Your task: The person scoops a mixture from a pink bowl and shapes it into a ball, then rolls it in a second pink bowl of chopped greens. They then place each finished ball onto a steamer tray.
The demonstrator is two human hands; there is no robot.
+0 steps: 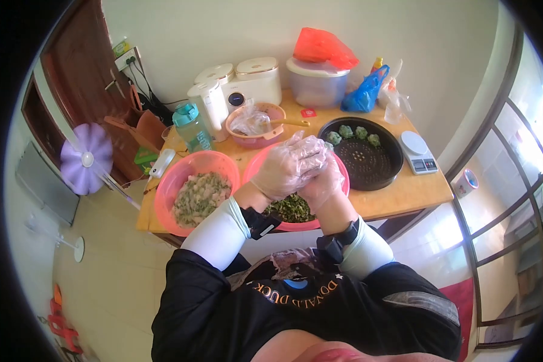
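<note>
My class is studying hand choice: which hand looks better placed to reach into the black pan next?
Right, I'd judge. The right hand is nearer the black pan, while the left hand is farther away, towards the pink bowl of pale mixture.

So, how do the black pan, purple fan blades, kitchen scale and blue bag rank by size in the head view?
Black pan (largest)
Purple fan blades
Kitchen scale and blue plastic bag: too close to rank

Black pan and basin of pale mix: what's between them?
Pink basin, holding chopped greens; left hand and right hand are above it, in the head view.
</note>
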